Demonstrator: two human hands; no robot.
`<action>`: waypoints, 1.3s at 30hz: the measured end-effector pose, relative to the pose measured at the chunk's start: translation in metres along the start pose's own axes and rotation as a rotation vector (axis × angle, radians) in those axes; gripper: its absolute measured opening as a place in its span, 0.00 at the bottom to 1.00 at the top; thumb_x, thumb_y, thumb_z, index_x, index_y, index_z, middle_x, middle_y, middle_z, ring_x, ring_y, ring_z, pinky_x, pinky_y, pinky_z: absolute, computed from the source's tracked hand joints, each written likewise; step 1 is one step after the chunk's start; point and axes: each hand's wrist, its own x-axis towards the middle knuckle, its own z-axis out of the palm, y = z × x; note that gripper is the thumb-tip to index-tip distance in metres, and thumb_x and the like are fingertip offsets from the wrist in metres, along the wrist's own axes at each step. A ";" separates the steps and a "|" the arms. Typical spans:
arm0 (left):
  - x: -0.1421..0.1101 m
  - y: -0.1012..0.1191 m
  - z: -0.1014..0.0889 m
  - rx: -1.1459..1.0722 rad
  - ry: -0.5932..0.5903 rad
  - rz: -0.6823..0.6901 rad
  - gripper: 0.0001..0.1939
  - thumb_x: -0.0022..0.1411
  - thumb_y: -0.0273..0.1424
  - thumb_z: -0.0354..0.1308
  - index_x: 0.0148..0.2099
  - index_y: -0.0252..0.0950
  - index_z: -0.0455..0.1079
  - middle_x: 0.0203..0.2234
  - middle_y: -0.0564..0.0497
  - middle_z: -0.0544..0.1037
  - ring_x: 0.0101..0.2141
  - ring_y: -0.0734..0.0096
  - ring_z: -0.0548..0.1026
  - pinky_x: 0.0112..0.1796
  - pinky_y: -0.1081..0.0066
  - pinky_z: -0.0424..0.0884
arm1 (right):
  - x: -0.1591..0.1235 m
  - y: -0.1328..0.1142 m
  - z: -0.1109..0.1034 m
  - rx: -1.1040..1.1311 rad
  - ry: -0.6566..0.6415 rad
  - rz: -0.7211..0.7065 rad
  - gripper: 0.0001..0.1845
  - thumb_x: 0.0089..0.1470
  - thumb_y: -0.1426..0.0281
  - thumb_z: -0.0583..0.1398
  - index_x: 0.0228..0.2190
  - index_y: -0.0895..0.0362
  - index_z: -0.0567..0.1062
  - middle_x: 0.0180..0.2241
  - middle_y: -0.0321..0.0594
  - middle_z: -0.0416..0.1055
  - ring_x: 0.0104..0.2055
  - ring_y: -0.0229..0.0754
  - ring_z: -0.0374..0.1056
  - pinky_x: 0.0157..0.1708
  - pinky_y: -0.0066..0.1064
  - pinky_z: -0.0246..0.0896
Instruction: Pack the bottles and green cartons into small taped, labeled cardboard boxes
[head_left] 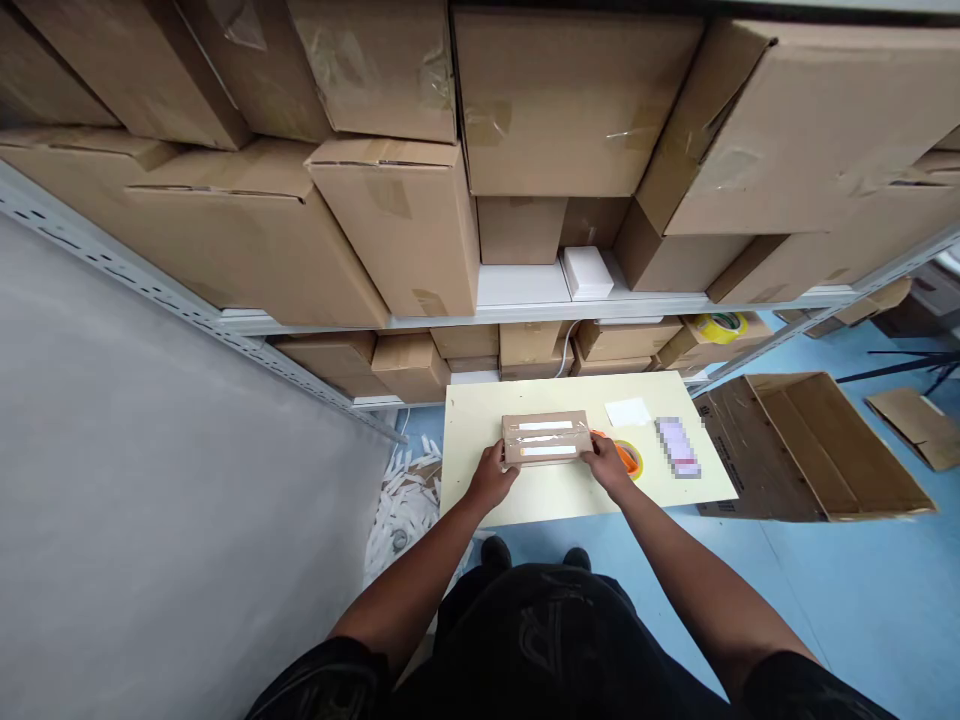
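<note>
A small brown cardboard box (545, 437) with white labels and clear tape on top lies on a pale yellow table (555, 490). My left hand (492, 478) grips its left end with fingers curled. At the box's right end my right hand (609, 464) holds on the same way. Just under my right hand sits an orange tape dispenser with a yellow tape roll (628, 459).
A white slip (628, 411) and a blurred flat item (678, 446) lie on the table's right part. An open cardboard box (814, 446) stands on the blue floor at right. Shelves stacked with cartons (390, 220) fill the back. White paper strips (405, 500) litter the floor at left.
</note>
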 end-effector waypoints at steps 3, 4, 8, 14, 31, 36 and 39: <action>0.003 0.000 -0.004 -0.008 -0.021 -0.004 0.38 0.59 0.30 0.63 0.70 0.36 0.61 0.59 0.38 0.73 0.56 0.54 0.75 0.52 0.60 0.74 | 0.002 -0.001 0.001 -0.025 0.052 -0.055 0.22 0.42 0.68 0.62 0.42 0.53 0.78 0.43 0.39 0.76 0.49 0.50 0.69 0.49 0.36 0.65; 0.003 0.000 -0.006 -0.014 -0.032 -0.003 0.37 0.59 0.30 0.63 0.70 0.36 0.62 0.59 0.38 0.73 0.55 0.54 0.76 0.52 0.60 0.75 | 0.002 0.000 0.000 -0.006 0.037 -0.064 0.21 0.42 0.68 0.62 0.42 0.53 0.78 0.41 0.38 0.76 0.48 0.50 0.70 0.49 0.36 0.65; 0.003 0.018 -0.021 0.145 0.053 0.100 0.34 0.60 0.31 0.61 0.68 0.37 0.64 0.60 0.39 0.72 0.57 0.52 0.74 0.58 0.53 0.72 | 0.001 0.011 -0.012 0.067 -0.007 -0.081 0.18 0.42 0.70 0.62 0.39 0.53 0.79 0.36 0.36 0.76 0.47 0.50 0.70 0.50 0.38 0.65; 0.024 0.104 -0.001 0.543 0.029 0.474 0.20 0.67 0.31 0.55 0.59 0.41 0.75 0.53 0.44 0.78 0.56 0.53 0.72 0.62 0.54 0.66 | -0.003 0.036 -0.053 0.116 -0.024 0.003 0.13 0.45 0.68 0.66 0.37 0.50 0.81 0.33 0.37 0.75 0.45 0.52 0.71 0.52 0.43 0.64; 0.210 0.196 0.256 1.285 -0.642 0.515 0.14 0.64 0.28 0.62 0.51 0.32 0.77 0.51 0.34 0.77 0.52 0.50 0.74 0.51 0.58 0.69 | -0.014 0.055 -0.179 -0.120 -0.110 -0.038 0.19 0.55 0.59 0.59 0.43 0.54 0.81 0.38 0.43 0.81 0.39 0.50 0.76 0.42 0.40 0.69; 0.229 0.185 0.270 1.306 -0.689 0.537 0.21 0.61 0.35 0.68 0.55 0.31 0.76 0.56 0.33 0.74 0.56 0.46 0.71 0.52 0.56 0.69 | -0.013 0.070 -0.200 -0.121 -0.073 0.007 0.18 0.56 0.59 0.59 0.43 0.54 0.81 0.44 0.45 0.81 0.44 0.51 0.76 0.47 0.42 0.69; 0.232 0.181 0.272 1.306 -0.698 0.568 0.17 0.64 0.29 0.64 0.54 0.32 0.76 0.56 0.35 0.73 0.57 0.49 0.70 0.54 0.57 0.67 | -0.009 0.078 -0.206 -0.113 -0.055 0.012 0.18 0.56 0.59 0.59 0.42 0.53 0.82 0.45 0.45 0.81 0.47 0.52 0.76 0.50 0.44 0.69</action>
